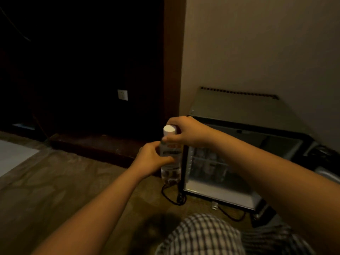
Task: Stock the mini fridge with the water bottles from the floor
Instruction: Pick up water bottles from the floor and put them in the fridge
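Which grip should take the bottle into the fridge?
Right, probably. The right grip holds the water bottle just under its cap, and the mini fridge stands on that side. The left grip holds the body on the far side.

1 view only, from a wide-angle camera worn on the person's head. It looks forward and down along both forearms, which run in from the near edge toward the middle. The left hand (152, 157) and right hand (185, 132) hold a water bottle (170, 173) at centre, close to the lens. The mini fridge (239, 107) stands just beyond at right, seen from above, against the far wall (257, 43). Floor (55, 181) fills the near left, and a checked knee (202, 236) sits at the near edge.
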Available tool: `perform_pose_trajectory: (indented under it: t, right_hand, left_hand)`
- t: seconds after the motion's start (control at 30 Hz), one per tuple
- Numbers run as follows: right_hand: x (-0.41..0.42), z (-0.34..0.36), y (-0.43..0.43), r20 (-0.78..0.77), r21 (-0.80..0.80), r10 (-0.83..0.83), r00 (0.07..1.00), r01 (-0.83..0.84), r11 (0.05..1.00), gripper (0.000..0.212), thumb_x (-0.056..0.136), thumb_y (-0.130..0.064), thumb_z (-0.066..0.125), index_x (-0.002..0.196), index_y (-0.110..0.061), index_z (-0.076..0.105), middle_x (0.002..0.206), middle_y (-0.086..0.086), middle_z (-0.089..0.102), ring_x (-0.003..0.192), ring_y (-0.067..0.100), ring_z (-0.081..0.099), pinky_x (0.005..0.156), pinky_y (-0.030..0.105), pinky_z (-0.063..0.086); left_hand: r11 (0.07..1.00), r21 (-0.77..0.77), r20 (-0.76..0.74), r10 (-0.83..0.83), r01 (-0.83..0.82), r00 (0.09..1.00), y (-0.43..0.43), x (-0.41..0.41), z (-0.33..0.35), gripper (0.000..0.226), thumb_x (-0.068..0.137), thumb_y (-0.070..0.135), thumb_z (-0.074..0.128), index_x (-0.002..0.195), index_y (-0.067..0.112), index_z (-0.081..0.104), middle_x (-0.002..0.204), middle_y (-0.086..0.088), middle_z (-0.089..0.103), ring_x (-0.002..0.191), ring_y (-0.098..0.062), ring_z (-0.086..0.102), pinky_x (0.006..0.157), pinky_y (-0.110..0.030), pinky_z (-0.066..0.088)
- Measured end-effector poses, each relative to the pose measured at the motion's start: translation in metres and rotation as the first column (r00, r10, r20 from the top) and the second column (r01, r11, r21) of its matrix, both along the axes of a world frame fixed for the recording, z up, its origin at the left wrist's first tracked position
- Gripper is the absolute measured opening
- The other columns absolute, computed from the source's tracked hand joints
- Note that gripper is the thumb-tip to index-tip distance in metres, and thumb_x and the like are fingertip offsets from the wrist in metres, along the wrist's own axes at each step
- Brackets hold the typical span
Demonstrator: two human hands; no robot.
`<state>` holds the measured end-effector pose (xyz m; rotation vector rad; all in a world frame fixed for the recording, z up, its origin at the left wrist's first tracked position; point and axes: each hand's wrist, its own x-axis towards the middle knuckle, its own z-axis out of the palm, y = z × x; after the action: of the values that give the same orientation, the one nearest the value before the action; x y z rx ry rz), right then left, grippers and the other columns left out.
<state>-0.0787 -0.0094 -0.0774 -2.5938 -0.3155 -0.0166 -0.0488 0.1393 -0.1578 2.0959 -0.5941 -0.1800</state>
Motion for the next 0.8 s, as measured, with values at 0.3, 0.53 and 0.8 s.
perform_pose_trajectory:
  t: [0.3, 0.53, 0.8]
  right_hand:
    - [-0.069, 0.024, -0.113, 0.164, 0.23, -0.393, 0.905, 0.353, 0.907, 0.019, 0.083, -0.036, 0.065, 0.09, -0.02, 0.059, 0.073, -0.012, 0.055, 0.067, 0.001, 0.051, 0.055, 0.014, 0.038]
    - [-0.106, -0.007, -0.18, 0.065, 0.277, -0.6, 0.797, 0.563, 0.778, 0.033, 0.083, -0.039, 0.064, 0.109, -0.019, 0.06, 0.103, 0.002, 0.065, 0.098, 0.019, 0.061, 0.086, 0.04, 0.054]
    - [-0.115, -0.082, -0.226, 0.015, 0.252, -0.709, 0.705, 0.684, 0.685, 0.027, 0.085, -0.035, 0.063, 0.103, -0.016, 0.061, 0.093, 0.001, 0.063, 0.091, 0.018, 0.059, 0.085, 0.039, 0.049]
  left_hand:
    - [0.982, -0.009, 0.048, -0.189, 0.189, 0.981, -0.131, -0.025, 0.047, 0.028, 0.069, 0.031, 0.076, 0.095, 0.025, 0.068, 0.087, 0.007, 0.069, 0.088, -0.012, 0.066, 0.082, -0.032, 0.054]
    - [0.946, 0.028, 0.003, -0.323, 0.323, 0.946, -0.211, -0.048, 0.025, 0.026, 0.069, 0.03, 0.076, 0.091, 0.03, 0.063, 0.088, 0.006, 0.069, 0.09, -0.012, 0.066, 0.084, -0.034, 0.055]
    - [0.898, 0.03, -0.174, -0.429, 0.44, 0.886, -0.263, -0.057, -0.038, 0.039, 0.071, 0.027, 0.077, 0.106, 0.019, 0.063, 0.089, 0.009, 0.064, 0.087, -0.007, 0.061, 0.067, -0.01, 0.045]
